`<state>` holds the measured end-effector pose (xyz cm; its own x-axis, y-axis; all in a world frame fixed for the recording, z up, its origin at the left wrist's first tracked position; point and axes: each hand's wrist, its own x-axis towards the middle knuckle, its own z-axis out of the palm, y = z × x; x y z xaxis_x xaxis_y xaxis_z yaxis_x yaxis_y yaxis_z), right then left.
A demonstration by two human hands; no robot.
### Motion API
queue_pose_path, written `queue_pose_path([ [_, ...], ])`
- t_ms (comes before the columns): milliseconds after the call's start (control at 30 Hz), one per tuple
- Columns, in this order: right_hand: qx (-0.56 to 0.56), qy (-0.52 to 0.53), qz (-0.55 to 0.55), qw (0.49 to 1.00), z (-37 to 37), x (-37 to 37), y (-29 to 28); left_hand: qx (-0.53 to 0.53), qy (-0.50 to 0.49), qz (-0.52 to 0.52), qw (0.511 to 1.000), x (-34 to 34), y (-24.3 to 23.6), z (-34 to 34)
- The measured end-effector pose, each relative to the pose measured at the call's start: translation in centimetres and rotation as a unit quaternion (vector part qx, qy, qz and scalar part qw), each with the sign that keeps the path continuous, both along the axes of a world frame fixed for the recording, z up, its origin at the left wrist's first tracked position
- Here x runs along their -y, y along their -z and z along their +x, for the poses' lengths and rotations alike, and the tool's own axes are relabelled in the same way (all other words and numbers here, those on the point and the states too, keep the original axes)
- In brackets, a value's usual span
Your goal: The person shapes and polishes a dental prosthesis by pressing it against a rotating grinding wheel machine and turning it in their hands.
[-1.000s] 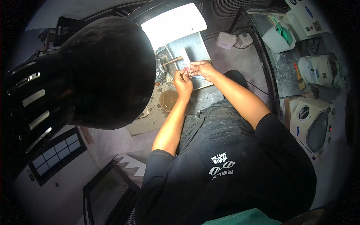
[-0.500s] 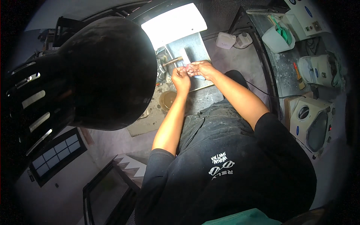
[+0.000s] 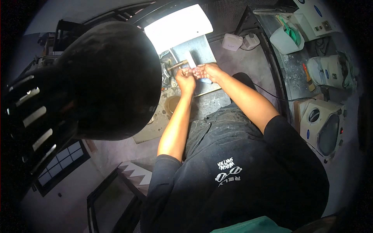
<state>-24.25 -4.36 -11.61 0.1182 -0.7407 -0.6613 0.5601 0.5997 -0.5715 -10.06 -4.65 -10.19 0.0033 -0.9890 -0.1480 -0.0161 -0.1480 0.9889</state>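
Note:
In the bright light at the bench, my left hand (image 3: pixel 186 80) and my right hand (image 3: pixel 210 72) meet with fingers pinched together. Between their fingertips is a small pinkish piece (image 3: pixel 196 72), mostly covered, so its kind cannot be made out. Just beyond the fingers stands a white wheel (image 3: pixel 191 59) on a brass-coloured spindle (image 3: pixel 178 65). The spindle comes out of a dusty grey machine (image 3: pixel 166 72) on the left. The hands are close to the wheel's near side; whether the piece touches it cannot be told.
A large black lamp shade (image 3: pixel 112 81) fills the left side. Over the wheel sits a brightly lit white panel (image 3: pixel 178 29). A brown round bowl (image 3: pixel 171 105) stands left of my forearm. On the right bench are a white tub (image 3: pixel 285 40), a brush (image 3: pixel 309 77) and a cream-coloured machine (image 3: pixel 320 126).
Both hands stay together near the wheel, with only slight shifts of the fingers. The whole view has moved a little, and the lamp shade appears slightly lower.

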Motion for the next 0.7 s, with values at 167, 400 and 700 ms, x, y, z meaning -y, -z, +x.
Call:
queue_pose_path([
  [167,-0.032,0.015,0.032,0.999,0.3,1.0,0.5,-0.024,-0.009,0.052,0.998,0.8,0.3,0.0],
  [400,0.035,-0.049,-0.058,0.997,1.2,-2.5,-4.1,-0.012,0.029,-0.035,0.999,-2.3,-4.9,2.7],
  [700,-0.017,-0.097,-0.322,0.941,0.3,-4.9,-15.3,-0.101,0.047,-0.135,0.985,-6.0,-17.3,4.5],
])
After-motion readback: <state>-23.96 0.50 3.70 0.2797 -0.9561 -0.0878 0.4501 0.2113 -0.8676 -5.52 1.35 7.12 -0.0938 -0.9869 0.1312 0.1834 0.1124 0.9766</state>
